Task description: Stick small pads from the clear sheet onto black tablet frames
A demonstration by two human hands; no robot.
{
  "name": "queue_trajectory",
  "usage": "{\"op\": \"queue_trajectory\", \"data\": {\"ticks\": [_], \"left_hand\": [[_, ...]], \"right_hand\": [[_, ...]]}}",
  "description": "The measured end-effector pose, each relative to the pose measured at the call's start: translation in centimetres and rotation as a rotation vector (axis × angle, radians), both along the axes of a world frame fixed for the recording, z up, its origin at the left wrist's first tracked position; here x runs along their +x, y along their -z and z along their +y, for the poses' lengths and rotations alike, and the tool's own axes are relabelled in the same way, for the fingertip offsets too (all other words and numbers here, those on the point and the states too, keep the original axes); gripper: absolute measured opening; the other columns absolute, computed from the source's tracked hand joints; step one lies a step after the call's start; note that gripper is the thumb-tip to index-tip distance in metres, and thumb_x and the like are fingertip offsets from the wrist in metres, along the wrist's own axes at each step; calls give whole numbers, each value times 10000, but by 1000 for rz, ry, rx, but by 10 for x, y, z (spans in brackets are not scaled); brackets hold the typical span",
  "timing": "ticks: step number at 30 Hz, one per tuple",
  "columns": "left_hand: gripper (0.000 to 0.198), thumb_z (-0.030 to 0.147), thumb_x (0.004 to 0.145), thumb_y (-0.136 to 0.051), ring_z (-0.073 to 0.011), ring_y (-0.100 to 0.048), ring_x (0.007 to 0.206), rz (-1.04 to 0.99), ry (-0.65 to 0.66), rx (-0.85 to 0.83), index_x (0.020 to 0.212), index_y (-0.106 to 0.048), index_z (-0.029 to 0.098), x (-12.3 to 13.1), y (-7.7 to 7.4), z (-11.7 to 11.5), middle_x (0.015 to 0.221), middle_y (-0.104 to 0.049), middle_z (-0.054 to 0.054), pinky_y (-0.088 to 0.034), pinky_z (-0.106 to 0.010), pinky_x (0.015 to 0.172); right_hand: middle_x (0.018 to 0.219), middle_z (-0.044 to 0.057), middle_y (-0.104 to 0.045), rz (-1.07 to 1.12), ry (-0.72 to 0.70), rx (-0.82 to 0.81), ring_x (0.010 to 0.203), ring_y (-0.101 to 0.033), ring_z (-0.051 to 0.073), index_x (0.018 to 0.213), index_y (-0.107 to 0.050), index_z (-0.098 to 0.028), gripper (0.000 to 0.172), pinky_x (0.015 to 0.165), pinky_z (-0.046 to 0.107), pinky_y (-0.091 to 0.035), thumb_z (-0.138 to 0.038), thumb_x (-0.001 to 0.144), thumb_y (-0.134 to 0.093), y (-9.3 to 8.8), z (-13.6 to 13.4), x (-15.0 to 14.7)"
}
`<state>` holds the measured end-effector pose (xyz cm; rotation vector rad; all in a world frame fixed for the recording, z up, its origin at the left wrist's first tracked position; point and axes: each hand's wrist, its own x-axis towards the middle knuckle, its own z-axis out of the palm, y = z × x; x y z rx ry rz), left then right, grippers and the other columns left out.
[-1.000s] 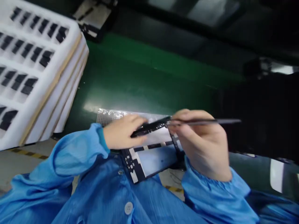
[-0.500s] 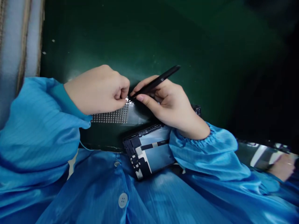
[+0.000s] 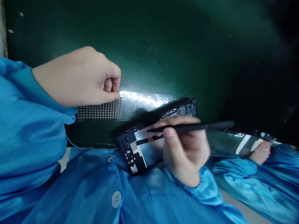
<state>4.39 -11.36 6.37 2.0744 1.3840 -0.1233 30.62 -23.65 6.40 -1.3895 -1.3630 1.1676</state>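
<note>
My left hand (image 3: 81, 76) is curled, its fingertips pressed down on the left part of a shiny strip (image 3: 140, 101) printed with a grid of small squares, which lies on the green surface (image 3: 149, 46). My right hand (image 3: 184, 149) pinches black tweezers (image 3: 193, 127) that lie nearly level, tips pointing left over a black framed panel (image 3: 137, 149). The panel rests tilted at the table edge against my blue smock, partly hidden by my right hand.
Another person's hand (image 3: 260, 152) in a blue sleeve shows at the right, next to a shiny surface (image 3: 240, 144). A pale stack edge (image 3: 2, 28) stands at the far left. The far right is dark.
My right hand has drawn the tweezers back from the strip, down and right over the panel. My left hand stays on the strip. The view has shifted closer.
</note>
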Motion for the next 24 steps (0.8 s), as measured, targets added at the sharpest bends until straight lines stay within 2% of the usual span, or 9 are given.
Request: {"op": "queue_trajectory", "data": {"ticks": [2,4,9,12,14,17,19,22,24], "left_hand": [[1138,533,719,120,-8,-692,774,4,25,34,1099,-738,-110,-3,4,0,620,-512,108,-515,-402,757],[1176,512,689,169,-3,-678,765,-3,41,71,1117,-723,-122,-7,8,0,622,-482,104,-494,-372,692],[1014,683,836,-125,-18,-671,646,-84,33,119,1156,-794,-8,-14,17,0,582,-536,94,-531,-426,731],[965,655,867,-152,6,-639,600,-102,38,150,1197,-783,4,-16,19,-1,583,-532,103,-530,-426,722],[1015,626,839,-81,0,-644,602,-80,37,149,1186,-769,-34,-15,18,0,587,-504,106,-523,-416,719],[1106,621,785,45,-76,-738,775,-57,45,115,1101,-752,-78,-11,13,1,643,-514,86,-516,-456,768],[1071,732,809,-31,-152,-792,915,-81,63,71,1001,-778,-11,-9,10,3,673,-548,82,-539,-521,915],[1004,939,762,-210,-241,-809,1034,-121,45,-18,867,-759,105,-8,8,6,681,-555,76,-558,-592,1138],[1007,978,739,-211,-266,-789,1140,-134,18,-53,845,-734,124,-9,9,6,725,-565,59,-516,-629,1228]], "right_hand": [[1053,35,-787,-50,17,109,992,-803,233,1259,-715,-333,226,893,447,-720,-213,1070,-689,11,-26,-2],[1036,44,-798,-81,-2,202,980,-801,241,1244,-701,-319,230,894,470,-711,-184,1060,-673,21,-35,-7],[1043,55,-804,-113,-13,240,996,-806,238,1225,-698,-299,256,896,459,-707,-127,1037,-679,27,-29,-14],[1083,62,-804,-174,-67,254,1028,-808,246,1263,-691,-299,337,924,473,-708,-83,1004,-695,20,-31,-10],[1158,84,-805,-223,-148,235,1086,-809,256,1318,-693,-283,418,962,481,-707,-50,973,-719,10,-30,-5],[1203,65,-818,-263,-262,169,1122,-822,249,1322,-712,-300,397,982,456,-719,-79,994,-744,-5,-5,-3],[1187,36,-831,-252,-345,159,1107,-833,231,1249,-729,-301,262,996,427,-724,-156,1033,-755,-8,26,-6],[1192,43,-833,-230,-519,179,1101,-827,237,1160,-732,-274,101,1033,425,-720,-305,1067,-755,3,77,-16],[1192,49,-826,-225,-601,163,1095,-817,241,1150,-725,-275,133,1032,420,-718,-386,1079,-739,14,98,-22]]}}
